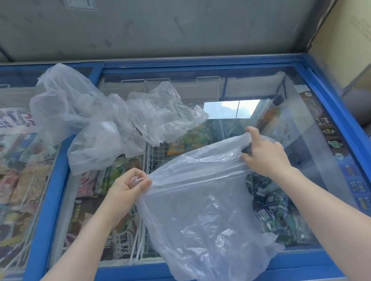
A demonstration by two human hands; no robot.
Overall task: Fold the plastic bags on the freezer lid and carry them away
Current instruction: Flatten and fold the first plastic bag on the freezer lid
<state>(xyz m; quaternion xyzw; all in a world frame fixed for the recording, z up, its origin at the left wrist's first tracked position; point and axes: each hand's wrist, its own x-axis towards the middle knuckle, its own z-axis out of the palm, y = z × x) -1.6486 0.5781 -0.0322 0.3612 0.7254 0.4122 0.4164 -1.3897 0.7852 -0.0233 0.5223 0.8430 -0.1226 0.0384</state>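
Note:
A clear plastic bag hangs stretched between my hands above the glass freezer lid. My left hand pinches the bag's top left corner in curled fingers. My right hand grips the top right edge, with the thumb raised over the bunched film. The bag's lower end drapes past the blue front frame of the freezer. Farther back on the lid lie two more crumpled clear bags, one large at the left and one smaller beside it.
The chest freezer has blue-framed sliding glass lids with packaged ice creams visible beneath. A grey wall rises behind it. Cardboard boxes stand stacked at the right, close to the freezer's right edge.

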